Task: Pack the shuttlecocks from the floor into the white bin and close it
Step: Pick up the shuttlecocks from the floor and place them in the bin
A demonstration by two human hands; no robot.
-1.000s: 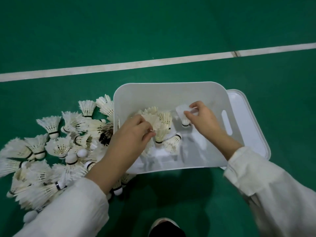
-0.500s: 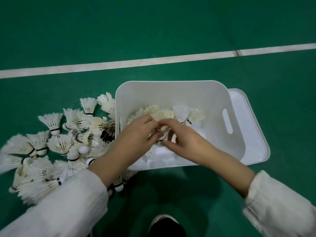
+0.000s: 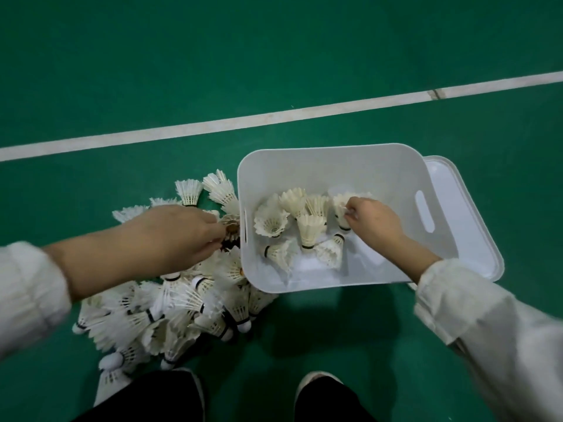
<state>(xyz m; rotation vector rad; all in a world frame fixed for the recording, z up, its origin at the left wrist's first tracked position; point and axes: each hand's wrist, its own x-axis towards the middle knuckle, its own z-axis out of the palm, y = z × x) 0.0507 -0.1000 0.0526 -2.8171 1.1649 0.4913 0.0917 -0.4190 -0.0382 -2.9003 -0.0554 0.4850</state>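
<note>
Right hand pinches shuttlecock in white bin; left hand pinches dark shuttlecock left of it. Light, crushable feathers: take the cork.

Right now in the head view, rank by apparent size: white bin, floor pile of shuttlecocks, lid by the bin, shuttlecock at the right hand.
1. white bin and floor pile: too alike to rank.
2. lid, partly hidden by the bin.
3. shuttlecock in the right hand.
</note>
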